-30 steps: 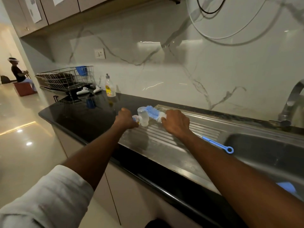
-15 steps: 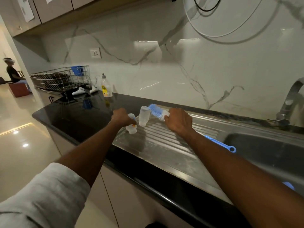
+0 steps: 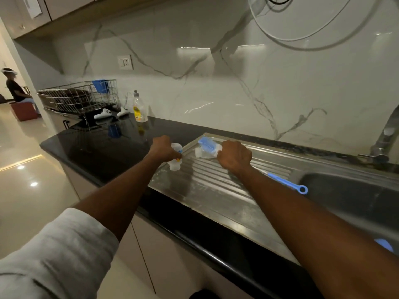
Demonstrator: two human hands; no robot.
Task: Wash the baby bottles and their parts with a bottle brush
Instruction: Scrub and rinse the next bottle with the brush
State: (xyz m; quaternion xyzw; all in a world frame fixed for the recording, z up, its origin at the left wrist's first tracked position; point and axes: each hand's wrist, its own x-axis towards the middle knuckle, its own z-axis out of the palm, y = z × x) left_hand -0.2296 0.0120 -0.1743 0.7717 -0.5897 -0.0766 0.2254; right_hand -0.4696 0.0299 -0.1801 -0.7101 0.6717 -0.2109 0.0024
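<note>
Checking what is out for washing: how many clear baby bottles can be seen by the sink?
2. One bottle is gripped by the left hand at the drainboard's left edge; the other bottle is at the right hand with the blue brush. Hands may hide further parts.

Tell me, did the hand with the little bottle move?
Yes. The left hand carried the small bottle leftward to the drainboard's left edge.

No text, brand or number can be read anywhere. The soap bottle [image 3: 139, 110] on the far left of the surface has a yellow label, but its print is too small and blurred to make out.
</note>
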